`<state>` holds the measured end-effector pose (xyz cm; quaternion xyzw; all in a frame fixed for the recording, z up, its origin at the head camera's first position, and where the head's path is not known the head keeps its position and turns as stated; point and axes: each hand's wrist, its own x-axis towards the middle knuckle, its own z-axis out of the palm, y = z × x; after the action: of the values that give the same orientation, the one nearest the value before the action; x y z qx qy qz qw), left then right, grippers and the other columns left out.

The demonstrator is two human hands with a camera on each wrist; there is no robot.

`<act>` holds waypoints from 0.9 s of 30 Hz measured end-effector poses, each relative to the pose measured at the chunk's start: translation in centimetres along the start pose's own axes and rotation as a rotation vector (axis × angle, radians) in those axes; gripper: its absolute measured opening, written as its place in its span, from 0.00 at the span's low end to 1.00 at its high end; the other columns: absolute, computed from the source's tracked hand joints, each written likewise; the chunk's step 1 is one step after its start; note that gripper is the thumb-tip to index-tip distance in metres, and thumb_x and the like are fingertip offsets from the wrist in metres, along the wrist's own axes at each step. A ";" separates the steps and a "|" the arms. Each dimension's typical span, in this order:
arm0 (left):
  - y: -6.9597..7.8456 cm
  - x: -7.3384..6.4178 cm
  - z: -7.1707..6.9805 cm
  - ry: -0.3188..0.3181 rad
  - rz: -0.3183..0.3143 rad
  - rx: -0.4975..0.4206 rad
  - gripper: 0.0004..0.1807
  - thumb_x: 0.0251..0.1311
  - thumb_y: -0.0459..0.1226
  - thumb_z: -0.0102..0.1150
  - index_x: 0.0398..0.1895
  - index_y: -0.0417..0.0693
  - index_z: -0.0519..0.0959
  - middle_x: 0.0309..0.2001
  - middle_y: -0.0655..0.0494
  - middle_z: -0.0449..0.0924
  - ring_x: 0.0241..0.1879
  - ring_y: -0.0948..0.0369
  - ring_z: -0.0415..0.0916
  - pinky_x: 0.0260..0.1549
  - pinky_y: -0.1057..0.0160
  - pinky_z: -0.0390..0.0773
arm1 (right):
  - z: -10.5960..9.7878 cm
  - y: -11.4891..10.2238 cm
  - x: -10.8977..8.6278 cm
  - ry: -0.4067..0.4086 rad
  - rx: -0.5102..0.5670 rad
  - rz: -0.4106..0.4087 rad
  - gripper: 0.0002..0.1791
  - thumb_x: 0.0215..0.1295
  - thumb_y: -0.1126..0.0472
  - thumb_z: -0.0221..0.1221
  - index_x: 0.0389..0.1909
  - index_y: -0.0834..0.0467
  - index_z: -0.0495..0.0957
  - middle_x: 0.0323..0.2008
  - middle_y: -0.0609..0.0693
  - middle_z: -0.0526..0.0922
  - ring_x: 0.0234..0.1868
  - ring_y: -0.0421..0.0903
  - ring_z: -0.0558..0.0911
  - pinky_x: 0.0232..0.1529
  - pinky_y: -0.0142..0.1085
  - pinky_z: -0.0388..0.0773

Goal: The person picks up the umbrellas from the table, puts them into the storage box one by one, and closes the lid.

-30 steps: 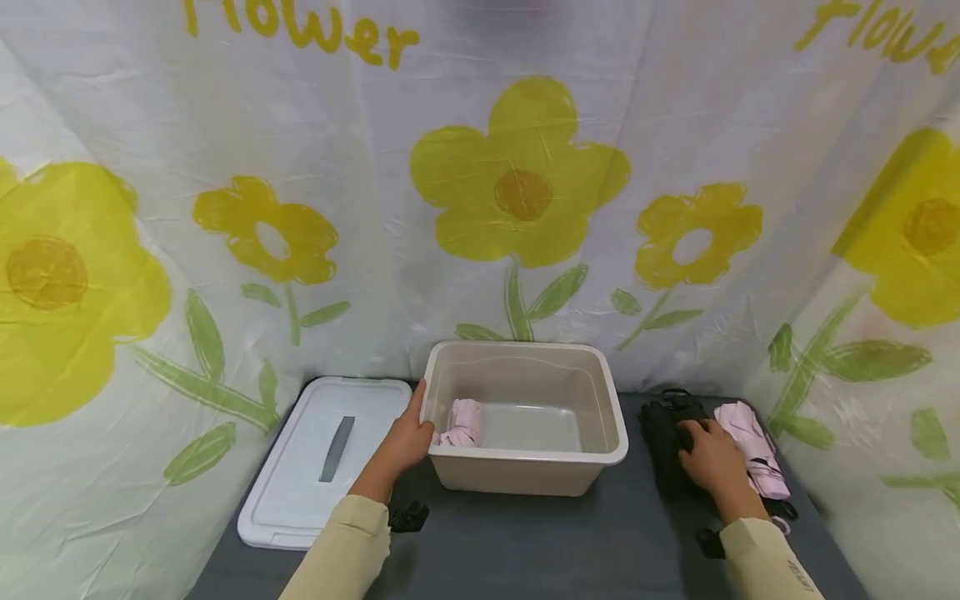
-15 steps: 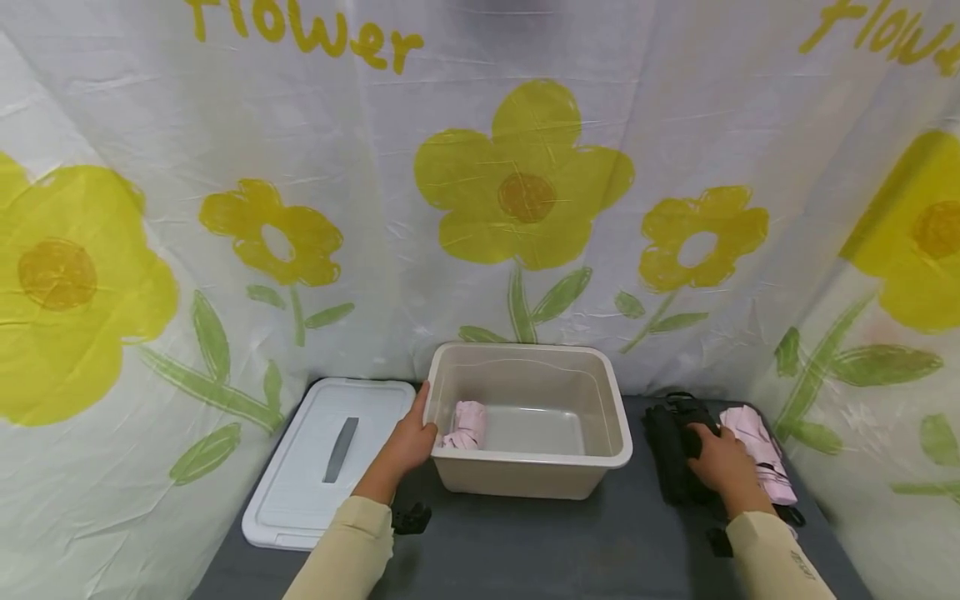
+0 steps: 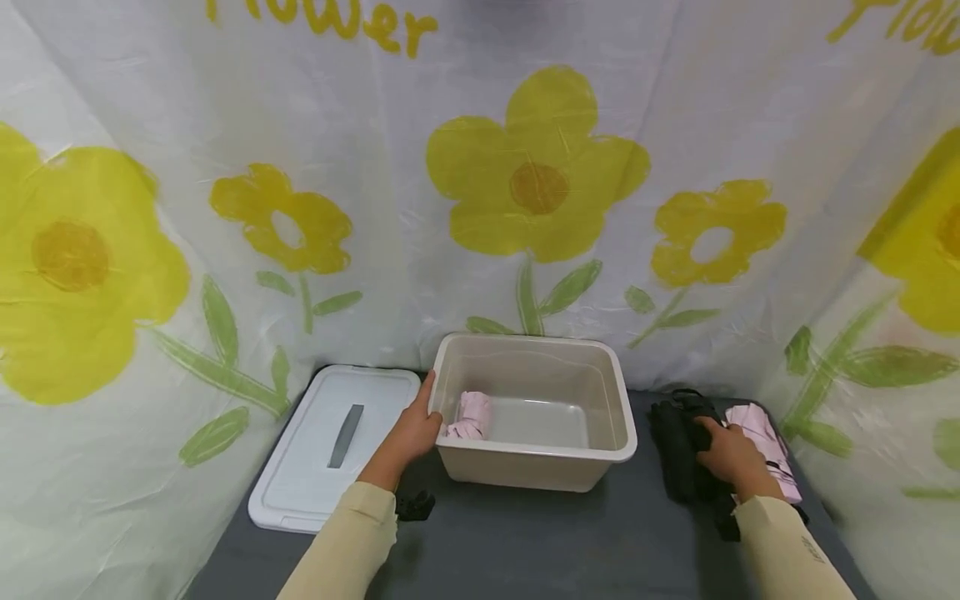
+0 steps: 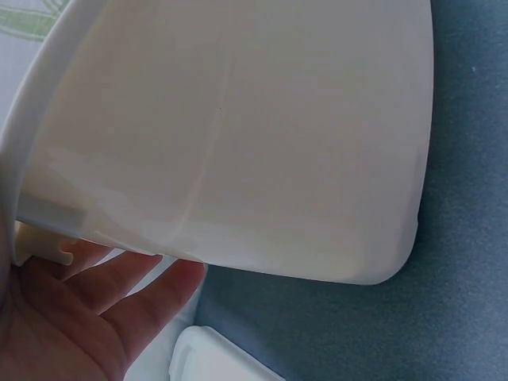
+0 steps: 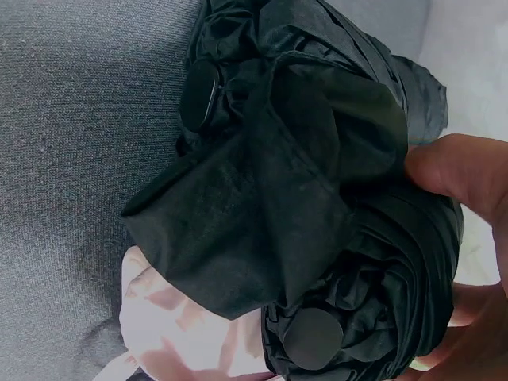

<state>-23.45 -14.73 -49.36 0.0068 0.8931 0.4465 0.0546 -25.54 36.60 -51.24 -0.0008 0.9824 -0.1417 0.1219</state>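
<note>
At the left rim of a beige plastic storage box [image 3: 517, 467], my left hand [image 3: 408, 433] grips the front corner. In the left wrist view its fingers [image 4: 151, 309] lie against the side wall below the rim. A rolled pink umbrella [image 3: 472, 414] lies in the box's left end. On the right, my right hand [image 3: 731, 457] holds a folded black umbrella [image 5: 397, 270], thumb on one side and fingers on the other. A second black umbrella [image 5: 317, 32] lies beside it. A loose black cloth flap [image 5: 238, 206] hangs across both. Another pink umbrella [image 3: 759, 429] lies at the far right.
A white lid [image 3: 300, 467] with a grey handle lies left of the box on the dark grey table [image 3: 540, 542]. A curtain [image 3: 390, 208] printed with yellow flowers hangs right behind the box and along both sides.
My right hand has shifted slightly to the right over the black umbrellas. The left hand stays on the box's rim. The head view has drifted a little.
</note>
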 end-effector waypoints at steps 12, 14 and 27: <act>0.0 0.5 -0.3 -0.006 0.000 0.009 0.39 0.66 0.32 0.37 0.79 0.54 0.37 0.72 0.33 0.55 0.67 0.38 0.62 0.60 0.39 0.65 | -0.7 -0.9 -0.5 0.078 0.007 -0.094 0.35 0.58 0.62 0.60 0.66 0.65 0.61 0.50 0.81 0.66 0.42 0.72 0.76 0.41 0.61 0.73; 0.0 0.6 -0.2 -0.001 0.001 0.017 0.39 0.66 0.32 0.37 0.79 0.53 0.37 0.72 0.33 0.55 0.67 0.39 0.62 0.60 0.39 0.65 | -0.9 -1.1 -0.7 0.084 0.015 -0.099 0.35 0.58 0.62 0.59 0.66 0.64 0.60 0.50 0.80 0.66 0.43 0.72 0.76 0.41 0.62 0.73; -0.1 0.5 0.1 -0.009 0.005 0.011 0.39 0.65 0.32 0.37 0.79 0.52 0.38 0.72 0.33 0.56 0.67 0.39 0.61 0.62 0.39 0.64 | -1.6 -2.5 -1.8 0.126 0.013 -0.149 0.36 0.60 0.60 0.60 0.68 0.62 0.59 0.54 0.81 0.64 0.46 0.74 0.75 0.42 0.64 0.71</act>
<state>-23.90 -14.64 -49.53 0.0110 0.8952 0.4418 0.0574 -24.23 34.70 -48.65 -0.0643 0.9844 -0.1564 0.0490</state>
